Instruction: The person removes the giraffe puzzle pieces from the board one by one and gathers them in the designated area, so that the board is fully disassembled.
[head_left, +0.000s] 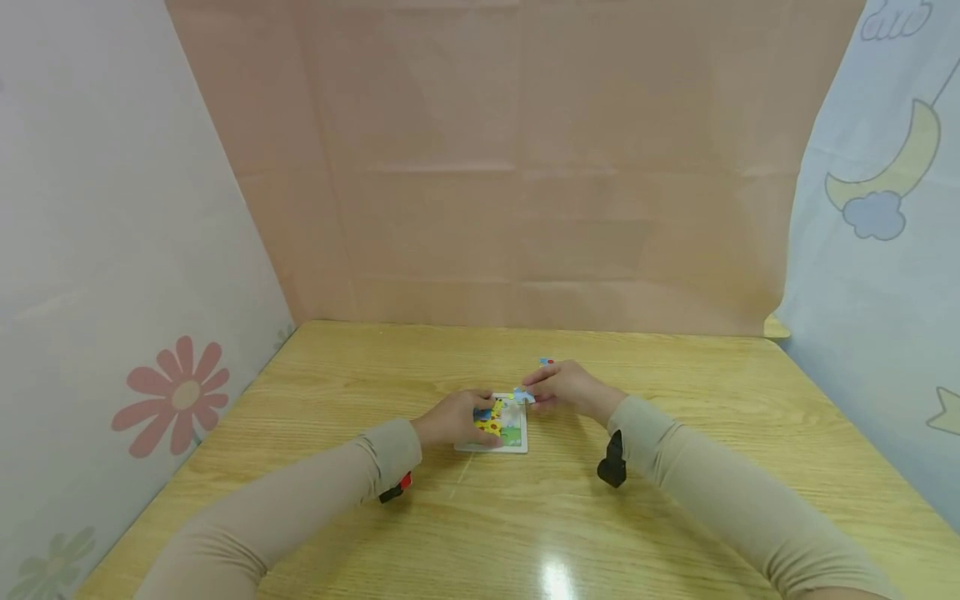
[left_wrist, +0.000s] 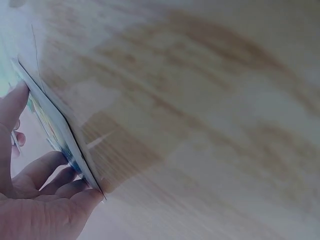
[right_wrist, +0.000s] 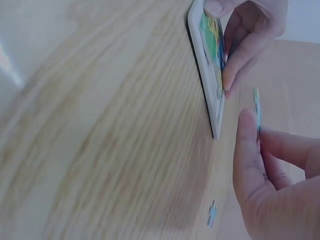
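Note:
A jigsaw puzzle board (head_left: 513, 449) with a white frame and a yellow, green and blue picture lies on the table. My left hand (head_left: 456, 417) rests over its left side, thumb toward the near edge and fingers on the picture. In the left wrist view, the left hand's fingertips (left_wrist: 95, 194) are right at the board's edge. Beyond the board's right side, my right hand (head_left: 564, 388) pinches a light blue puzzle piece (head_left: 524, 396) between thumb and fingers. That piece shows edge-on in the right wrist view, above the right hand's fingertips (right_wrist: 246, 120).
A second puzzle piece (head_left: 546, 362), blue with red, lies behind the right hand. The wooden table (head_left: 390, 358) meets a brown backdrop (head_left: 540, 250) at the back. Patterned white panels (head_left: 247, 333) stand at both sides. Dark straps (head_left: 613, 462) hang by the wrists.

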